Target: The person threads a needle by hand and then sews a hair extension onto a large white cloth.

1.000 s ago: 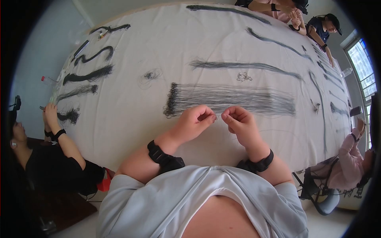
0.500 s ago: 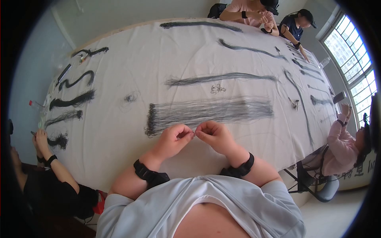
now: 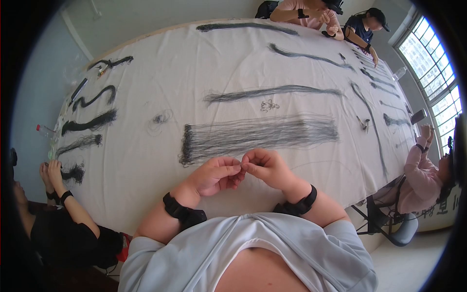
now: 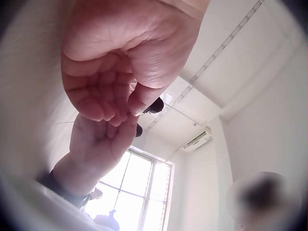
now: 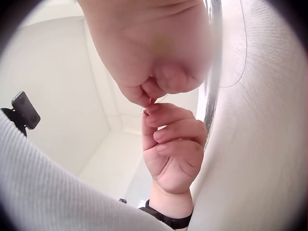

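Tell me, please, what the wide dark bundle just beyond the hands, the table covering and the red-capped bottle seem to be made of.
Wide dark bundle: hair or hair-like synthetic fibre, judging by its fine, loose strands; which one is unclear. Finish mostly dull.
Table covering: probably matt, pale fabric, as it shows soft creases.
Red-capped bottle: likely smooth plastic, since it looks see-through.

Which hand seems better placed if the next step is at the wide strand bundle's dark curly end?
Probably the left hand: in the head view it sits closer to the dark curly end, with the right hand farther off. Both seem busy pinching a fine strand, though.
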`<state>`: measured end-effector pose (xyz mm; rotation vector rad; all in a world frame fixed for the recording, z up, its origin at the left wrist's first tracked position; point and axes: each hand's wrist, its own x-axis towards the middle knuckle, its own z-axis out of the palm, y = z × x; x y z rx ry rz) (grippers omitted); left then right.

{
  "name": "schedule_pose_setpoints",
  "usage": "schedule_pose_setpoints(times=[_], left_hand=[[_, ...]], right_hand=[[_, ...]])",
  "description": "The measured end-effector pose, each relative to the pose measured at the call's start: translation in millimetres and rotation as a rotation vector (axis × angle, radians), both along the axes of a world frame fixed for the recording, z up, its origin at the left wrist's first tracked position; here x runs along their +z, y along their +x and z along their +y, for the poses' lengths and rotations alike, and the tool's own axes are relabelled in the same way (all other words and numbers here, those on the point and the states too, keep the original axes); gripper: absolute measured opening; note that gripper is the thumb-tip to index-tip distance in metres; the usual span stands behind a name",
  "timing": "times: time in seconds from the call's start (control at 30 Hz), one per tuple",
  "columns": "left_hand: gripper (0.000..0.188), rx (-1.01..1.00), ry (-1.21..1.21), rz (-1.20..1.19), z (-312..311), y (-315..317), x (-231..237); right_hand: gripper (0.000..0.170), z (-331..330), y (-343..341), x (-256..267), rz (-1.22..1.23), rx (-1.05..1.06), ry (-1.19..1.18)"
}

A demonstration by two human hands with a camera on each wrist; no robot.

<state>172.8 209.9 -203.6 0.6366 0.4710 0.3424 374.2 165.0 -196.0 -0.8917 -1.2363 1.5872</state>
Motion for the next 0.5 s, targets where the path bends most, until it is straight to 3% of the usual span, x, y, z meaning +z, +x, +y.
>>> schedule_pose_setpoints(times=[0.23, 0.33, 0.5], left_hand=[[0.015, 0.001, -0.035, -0.040, 2.1, -1.2, 1.2], [0.016, -0.041, -0.033, -0.160, 5.0, -4.5, 1.3], [0.017, -0.022, 0.074, -0.104, 1.8, -3.9, 2.7]], right_hand=[[0.013, -0.2, 3.5, 7.9, 0.041, 0.048, -0.136], [0.012, 0.2, 6.0, 3.9, 0.098, 0.059, -0.197], [0.010, -0.3, 4.8, 8.8, 0.136, 0.080, -0.233]])
